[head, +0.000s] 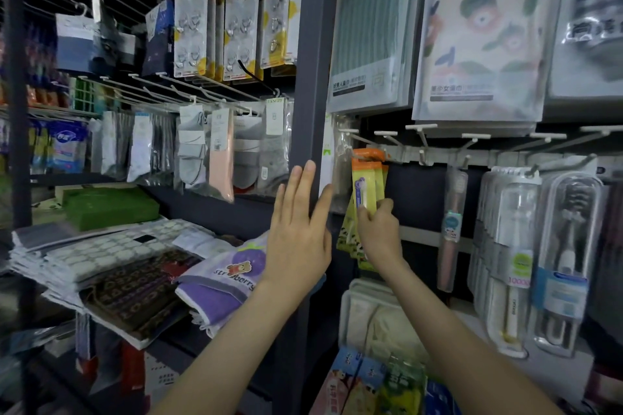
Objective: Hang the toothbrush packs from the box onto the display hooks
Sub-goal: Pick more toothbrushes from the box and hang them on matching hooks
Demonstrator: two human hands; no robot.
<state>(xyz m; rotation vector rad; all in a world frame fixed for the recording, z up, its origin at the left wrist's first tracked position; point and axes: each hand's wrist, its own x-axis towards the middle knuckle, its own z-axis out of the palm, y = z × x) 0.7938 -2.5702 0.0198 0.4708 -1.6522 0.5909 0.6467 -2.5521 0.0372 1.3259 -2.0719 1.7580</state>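
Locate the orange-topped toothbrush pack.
Head view, centre: the toothbrush pack hangs on a hook right of the dark post, gripped by the right hand.

A: Exposure level?
B: Dim overall. The upper left corner is near black. The towel packs (478,44) at upper right form the brightest zone.
A: Glare?
B: Soft white reflections sit on the clear toothbrush cases (566,246) and the blister cards (190,30).
A: Focus?
B: The centre is fairly sharp: left hand (300,232), right hand (379,232) and yellow toothbrush pack (371,178) read clearly. The left and bottom edges smear. The dark post (312,77) bows from wide-angle distortion. The space under the left shelf (111,320) lies in deep shadow.
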